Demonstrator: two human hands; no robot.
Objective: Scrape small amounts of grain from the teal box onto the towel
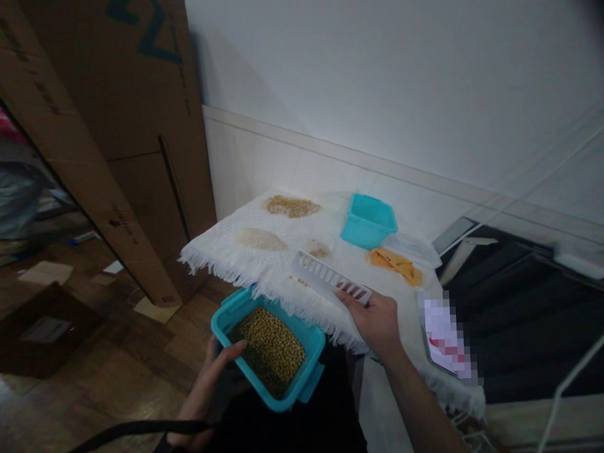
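Note:
My left hand grips the near left side of a teal plastic container, its thumb over the rim. Many yellowish beans, which look like soybeans, lie inside. The container is tilted a little, just below the table's fringed front edge. In my right hand is a white slotted plastic strip, its fingers closed round the near end. The strip is on or just above the white cloth; I cannot tell which. A few loose beans lie beside it, close to the fringe.
Farther back on the cloth are a pile of beans, a pale grain pile and a small pile. A second teal container, a clear lid, an orange cloth and a phone stand right. Cardboard boxes rise left.

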